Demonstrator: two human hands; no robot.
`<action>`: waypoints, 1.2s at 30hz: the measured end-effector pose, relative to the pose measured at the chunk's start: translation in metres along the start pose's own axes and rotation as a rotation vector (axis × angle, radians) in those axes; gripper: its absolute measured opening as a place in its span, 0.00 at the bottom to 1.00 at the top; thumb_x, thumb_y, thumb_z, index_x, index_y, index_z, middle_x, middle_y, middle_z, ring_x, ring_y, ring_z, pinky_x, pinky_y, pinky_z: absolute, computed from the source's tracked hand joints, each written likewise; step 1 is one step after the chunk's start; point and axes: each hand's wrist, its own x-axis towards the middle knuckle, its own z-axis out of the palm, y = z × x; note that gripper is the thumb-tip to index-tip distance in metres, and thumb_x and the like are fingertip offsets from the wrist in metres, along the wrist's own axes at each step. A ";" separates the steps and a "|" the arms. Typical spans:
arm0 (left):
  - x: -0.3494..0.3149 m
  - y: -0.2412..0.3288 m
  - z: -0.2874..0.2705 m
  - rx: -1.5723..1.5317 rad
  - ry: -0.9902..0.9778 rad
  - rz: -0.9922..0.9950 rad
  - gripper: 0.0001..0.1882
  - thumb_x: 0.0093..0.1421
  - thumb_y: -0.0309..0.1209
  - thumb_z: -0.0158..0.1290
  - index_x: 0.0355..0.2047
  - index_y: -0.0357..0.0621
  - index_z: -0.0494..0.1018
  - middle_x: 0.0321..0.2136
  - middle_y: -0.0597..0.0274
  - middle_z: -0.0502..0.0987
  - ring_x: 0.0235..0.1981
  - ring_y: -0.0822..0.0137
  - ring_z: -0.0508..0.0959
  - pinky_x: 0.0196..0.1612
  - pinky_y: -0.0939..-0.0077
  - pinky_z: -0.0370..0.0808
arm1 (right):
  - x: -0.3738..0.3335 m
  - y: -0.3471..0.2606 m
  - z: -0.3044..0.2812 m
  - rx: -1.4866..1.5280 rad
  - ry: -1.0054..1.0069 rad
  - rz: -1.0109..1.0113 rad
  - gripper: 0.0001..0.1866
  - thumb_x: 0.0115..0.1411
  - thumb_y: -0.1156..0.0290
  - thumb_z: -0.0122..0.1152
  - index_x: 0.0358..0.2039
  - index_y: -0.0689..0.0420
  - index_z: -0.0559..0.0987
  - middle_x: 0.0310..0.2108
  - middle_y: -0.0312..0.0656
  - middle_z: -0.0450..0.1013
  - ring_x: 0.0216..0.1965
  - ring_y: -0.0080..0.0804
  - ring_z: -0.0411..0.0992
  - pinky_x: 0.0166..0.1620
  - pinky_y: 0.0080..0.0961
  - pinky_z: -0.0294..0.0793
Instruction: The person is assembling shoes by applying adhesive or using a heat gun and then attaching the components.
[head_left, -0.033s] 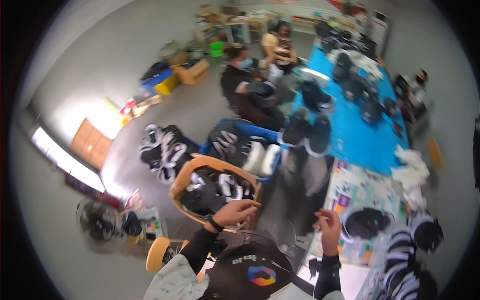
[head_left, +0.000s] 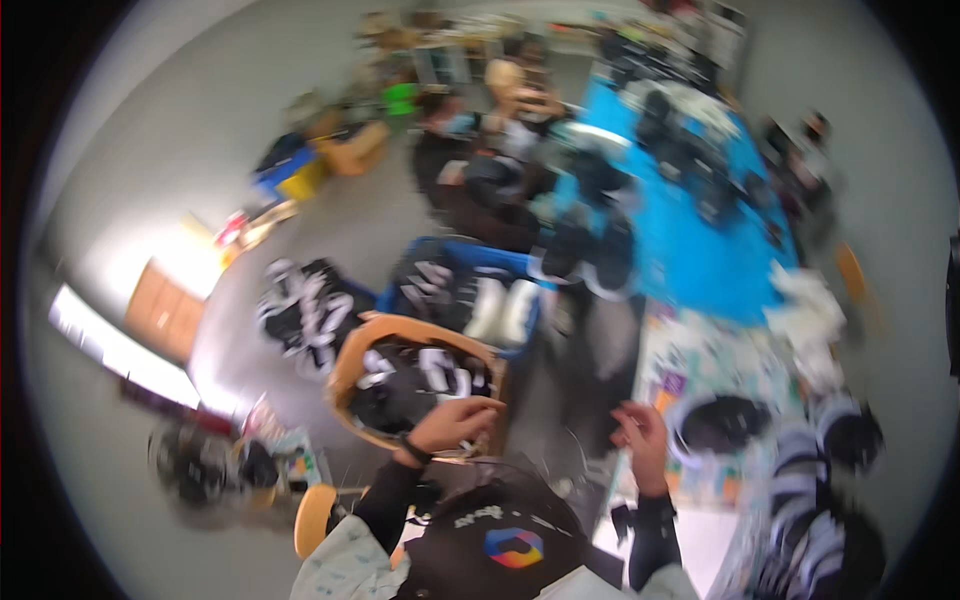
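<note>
My left hand point(head_left: 455, 425) is raised in front of my body, over the near edge of a cardboard box point(head_left: 345, 385) holding black and white shoes point(head_left: 395, 400). Its fingers point to the right, loosely stretched. My right hand point(head_left: 642, 440) hangs beside the near table's left edge, left of a black shoe with a white sole point(head_left: 725, 422). Its fingers are half bent and apart. No object can be made out in either hand, though motion blurs the fingertips. Below my hands a dark apron point(head_left: 480, 540) with a colourful emblem covers my front.
Behind the box stands a blue crate point(head_left: 400, 295) of shoes, with a shoe pile point(head_left: 310, 305) to its left. A blue-covered table point(head_left: 670, 260) carries more shoes. Shoes line the right point(head_left: 800, 510). Co-workers point(head_left: 465, 180) sit beyond the crate. A fan point(head_left: 185, 465) stands at left.
The whole view has swung, so the room's contents sit further left and slightly higher. Both hands remain raised and apart, a little further left in the picture.
</note>
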 end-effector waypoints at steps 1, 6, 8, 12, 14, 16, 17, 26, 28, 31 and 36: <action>0.003 -0.012 -0.001 0.006 0.007 -0.021 0.20 0.76 0.36 0.49 0.62 0.40 0.74 0.35 0.65 0.84 0.35 0.77 0.82 0.39 0.80 0.79 | 0.013 0.018 -0.002 0.011 -0.006 -0.021 0.10 0.68 0.72 0.64 0.48 0.59 0.79 0.39 0.36 0.80 0.31 0.20 0.77 0.32 0.17 0.76; 0.050 -0.049 0.014 0.078 -0.138 -0.152 0.18 0.74 0.33 0.51 0.58 0.36 0.76 0.31 0.65 0.83 0.28 0.77 0.79 0.34 0.83 0.77 | 0.072 0.080 -0.070 -0.427 0.287 -0.178 0.09 0.65 0.72 0.63 0.44 0.59 0.80 0.36 0.44 0.83 0.31 0.36 0.81 0.39 0.31 0.79; 0.082 -0.057 0.029 0.304 -0.276 -0.157 0.18 0.73 0.33 0.53 0.57 0.34 0.76 0.32 0.61 0.84 0.29 0.74 0.81 0.34 0.79 0.78 | 0.078 0.082 -0.108 -0.647 0.609 -0.228 0.09 0.62 0.72 0.64 0.42 0.59 0.80 0.34 0.46 0.82 0.33 0.44 0.81 0.40 0.35 0.79; 0.132 -0.072 0.072 0.425 -0.636 -0.159 0.18 0.73 0.34 0.54 0.57 0.35 0.75 0.33 0.59 0.86 0.30 0.71 0.84 0.35 0.75 0.81 | 0.071 0.078 -0.200 -0.716 0.971 -0.316 0.10 0.56 0.75 0.65 0.40 0.60 0.80 0.35 0.47 0.81 0.39 0.47 0.79 0.45 0.40 0.78; 0.160 -0.070 0.082 0.554 -0.654 -0.002 0.21 0.70 0.31 0.54 0.60 0.36 0.72 0.32 0.57 0.84 0.31 0.67 0.85 0.35 0.73 0.80 | 0.069 0.073 -0.227 -0.609 1.011 -0.304 0.10 0.56 0.76 0.64 0.40 0.61 0.80 0.37 0.49 0.80 0.41 0.49 0.79 0.46 0.41 0.77; 0.188 -0.028 0.125 -0.102 -0.418 -0.049 0.27 0.71 0.28 0.53 0.68 0.40 0.64 0.31 0.60 0.79 0.27 0.68 0.80 0.32 0.75 0.77 | 0.050 0.076 -0.263 -0.650 1.100 -0.198 0.12 0.57 0.74 0.62 0.42 0.59 0.81 0.39 0.50 0.81 0.42 0.49 0.80 0.47 0.41 0.79; 0.207 -0.014 0.127 -0.610 -0.295 -0.092 0.24 0.72 0.32 0.53 0.66 0.42 0.67 0.34 0.57 0.81 0.31 0.68 0.80 0.35 0.76 0.77 | 0.043 0.072 -0.267 -0.650 1.125 -0.168 0.12 0.57 0.73 0.62 0.43 0.58 0.81 0.40 0.48 0.81 0.44 0.49 0.80 0.48 0.40 0.78; 0.298 -0.066 0.247 0.531 -0.392 0.268 0.16 0.68 0.33 0.55 0.51 0.37 0.76 0.38 0.52 0.83 0.36 0.51 0.82 0.40 0.56 0.79 | 0.067 0.076 -0.303 -1.152 1.039 -0.412 0.26 0.49 0.62 0.71 0.49 0.56 0.79 0.47 0.49 0.76 0.53 0.54 0.73 0.58 0.50 0.70; 0.290 -0.098 0.269 0.934 -0.463 0.474 0.22 0.61 0.30 0.58 0.56 0.36 0.74 0.43 0.48 0.83 0.51 0.45 0.79 0.56 0.54 0.77 | 0.089 0.081 -0.280 -1.159 0.998 -0.210 0.26 0.49 0.56 0.75 0.47 0.52 0.81 0.48 0.44 0.77 0.57 0.48 0.71 0.59 0.56 0.65; 0.300 -0.103 0.343 1.042 -0.562 0.362 0.29 0.62 0.30 0.53 0.64 0.38 0.68 0.59 0.46 0.74 0.60 0.42 0.74 0.61 0.51 0.75 | 0.083 0.081 -0.297 -1.255 0.925 -0.054 0.23 0.49 0.54 0.78 0.44 0.48 0.83 0.46 0.38 0.78 0.59 0.44 0.69 0.59 0.56 0.62; 0.318 -0.103 0.393 1.452 -0.521 0.410 0.46 0.62 0.42 0.58 0.76 0.44 0.51 0.77 0.52 0.52 0.67 0.43 0.68 0.60 0.47 0.75 | 0.073 0.079 -0.312 -1.204 0.904 -0.085 0.22 0.47 0.55 0.80 0.41 0.46 0.84 0.46 0.33 0.80 0.56 0.39 0.73 0.58 0.52 0.61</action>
